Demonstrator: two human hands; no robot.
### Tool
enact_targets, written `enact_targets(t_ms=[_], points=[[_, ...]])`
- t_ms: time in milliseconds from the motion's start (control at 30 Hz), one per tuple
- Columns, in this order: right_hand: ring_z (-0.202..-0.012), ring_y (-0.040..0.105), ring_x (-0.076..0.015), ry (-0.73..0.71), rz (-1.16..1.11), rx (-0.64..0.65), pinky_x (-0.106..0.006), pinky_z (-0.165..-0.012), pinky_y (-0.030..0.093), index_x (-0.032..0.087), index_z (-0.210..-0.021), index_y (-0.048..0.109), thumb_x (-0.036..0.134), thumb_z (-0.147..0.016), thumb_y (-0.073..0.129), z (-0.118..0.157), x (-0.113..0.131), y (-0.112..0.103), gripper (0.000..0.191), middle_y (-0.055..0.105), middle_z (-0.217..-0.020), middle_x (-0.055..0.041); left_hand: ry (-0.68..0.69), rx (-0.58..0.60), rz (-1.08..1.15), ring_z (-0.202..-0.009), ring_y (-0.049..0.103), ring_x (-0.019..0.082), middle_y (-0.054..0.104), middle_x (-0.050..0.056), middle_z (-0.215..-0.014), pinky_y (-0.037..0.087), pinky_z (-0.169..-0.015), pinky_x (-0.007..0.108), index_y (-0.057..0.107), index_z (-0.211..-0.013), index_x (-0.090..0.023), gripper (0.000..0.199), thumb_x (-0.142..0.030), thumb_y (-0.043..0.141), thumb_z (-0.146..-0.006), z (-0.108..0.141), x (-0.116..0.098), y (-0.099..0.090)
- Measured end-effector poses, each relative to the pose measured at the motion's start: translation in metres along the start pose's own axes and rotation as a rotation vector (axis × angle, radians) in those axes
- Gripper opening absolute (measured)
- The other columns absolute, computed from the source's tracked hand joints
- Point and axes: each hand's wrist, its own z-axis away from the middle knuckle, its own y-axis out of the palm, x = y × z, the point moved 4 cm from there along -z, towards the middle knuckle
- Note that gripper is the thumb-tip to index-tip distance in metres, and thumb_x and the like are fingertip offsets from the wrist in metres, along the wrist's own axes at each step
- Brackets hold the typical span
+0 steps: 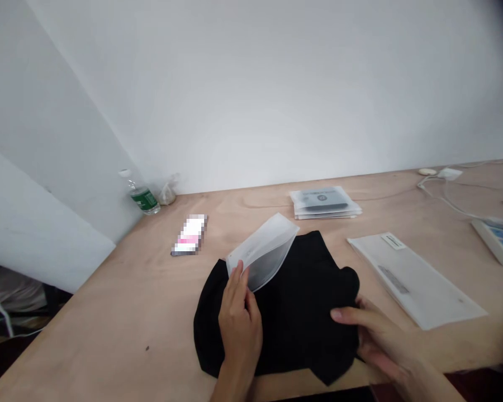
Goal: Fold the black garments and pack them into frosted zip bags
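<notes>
Lightly, left hand (pixel 240 329) pinches frosted plastic bag (pixel 263 251), right hand (pixel 377 340) grips black cloth (pixel 293 301).

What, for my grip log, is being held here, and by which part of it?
The left hand pinches a frosted translucent plastic bag by its lower corner; the right hand clasps the right edge of a folded black cloth garment.

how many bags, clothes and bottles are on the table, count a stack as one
loose plastic bags: 2
stack of plastic bags: 1
black garment: 1
water bottle: 1
total: 5
</notes>
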Motion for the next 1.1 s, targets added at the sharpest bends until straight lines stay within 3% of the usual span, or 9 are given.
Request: enact_targets(t_ms=[100, 233, 367, 500, 600, 767, 967, 1100], points=[[-0.093, 0.064, -0.0273, 0.060, -0.047, -0.046, -0.044, -0.085, 0.048, 0.019, -0.098, 0.065, 0.022, -0.064, 0.066, 0.010, -0.007, 0.002, 0.034, 0.070, -0.099, -0.0089, 0.079, 0.018, -0.028, -0.121, 0.045, 0.022, 0.051, 0.006, -0.130, 0.044, -0.096, 0.045, 0.047, -0.126, -0.022, 0.046, -0.006, 0.039, -0.083, 0.001, -0.004, 0.004], [-0.087, 0.066, -0.0246, 0.041, -0.099, -0.103, -0.040, -0.082, 0.050, 0.018, -0.095, 0.065, 0.020, -0.064, 0.066, 0.002, -0.012, 0.018, 0.031, 0.071, -0.091, -0.0074, 0.215, 0.097, -0.028, -0.127, 0.037, 0.022, 0.046, 0.008, -0.135, 0.043, -0.097, 0.046, 0.039, -0.132, -0.024, 0.053, -0.003, 0.037, -0.083, 0.005, -0.012, 0.005], [-0.086, 0.066, -0.0249, -0.063, -0.240, -0.205, -0.040, -0.078, 0.052, 0.018, -0.094, 0.064, 0.017, -0.061, 0.068, -0.014, -0.008, 0.021, 0.033, 0.072, -0.088, -0.0066, 0.252, 0.211, -0.001, -0.132, 0.028, 0.021, 0.037, 0.006, -0.141, 0.038, -0.102, 0.045, 0.030, -0.136, -0.024, 0.063, 0.003, 0.034, -0.079, 0.009, -0.023, 0.007], [-0.090, 0.064, -0.0240, -0.249, -0.340, -0.298, -0.041, -0.082, 0.050, 0.021, -0.112, 0.056, 0.015, -0.061, 0.070, -0.020, -0.003, 0.016, 0.053, 0.071, -0.094, -0.0038, 0.280, 0.165, -0.035, -0.132, 0.028, 0.021, 0.037, 0.007, -0.141, 0.039, -0.102, 0.045, 0.029, -0.137, -0.022, 0.065, 0.004, 0.034, -0.078, 0.010, -0.037, 0.009], [-0.092, 0.064, -0.0228, -0.285, -0.345, -0.272, -0.040, -0.085, 0.049, 0.022, -0.114, 0.055, 0.015, -0.060, 0.072, -0.019, -0.004, 0.020, 0.057, 0.071, -0.094, -0.0024, 0.295, 0.206, -0.063, -0.133, 0.023, 0.022, 0.032, 0.007, -0.143, 0.038, -0.102, 0.045, 0.024, -0.139, -0.020, 0.073, 0.008, 0.031, -0.072, 0.012, -0.047, 0.014], [-0.092, 0.064, -0.0232, -0.185, -0.486, -0.219, -0.041, -0.086, 0.049, 0.023, -0.107, 0.059, 0.017, -0.063, 0.070, -0.019, -0.011, 0.033, 0.047, 0.071, -0.092, -0.0025, 0.317, 0.353, -0.062, -0.135, 0.016, 0.023, 0.026, 0.005, -0.146, 0.039, -0.101, 0.044, 0.017, -0.141, -0.019, 0.095, 0.011, 0.028, -0.052, 0.018, -0.057, 0.022], [-0.096, 0.062, -0.0254, -0.305, -0.367, -0.165, -0.045, -0.082, 0.052, 0.024, -0.092, 0.063, 0.030, -0.071, 0.063, -0.036, -0.026, 0.031, 0.022, 0.070, -0.091, -0.0041, 0.400, 0.393, -0.059, -0.135, 0.014, 0.021, 0.025, 0.004, -0.146, 0.038, -0.102, 0.043, 0.015, -0.141, -0.021, 0.083, 0.012, 0.023, -0.066, 0.021, -0.061, 0.024], [-0.090, 0.064, -0.0228, -0.342, -0.356, -0.147, -0.039, -0.079, 0.055, 0.022, -0.087, 0.063, 0.032, -0.073, 0.062, -0.049, -0.034, 0.032, 0.018, 0.070, -0.085, -0.0043, 0.470, 0.416, -0.079, -0.136, 0.013, 0.022, 0.026, 0.005, -0.146, 0.037, -0.103, 0.041, 0.018, -0.141, -0.017, 0.072, 0.011, 0.022, -0.075, 0.021, -0.062, 0.022]])
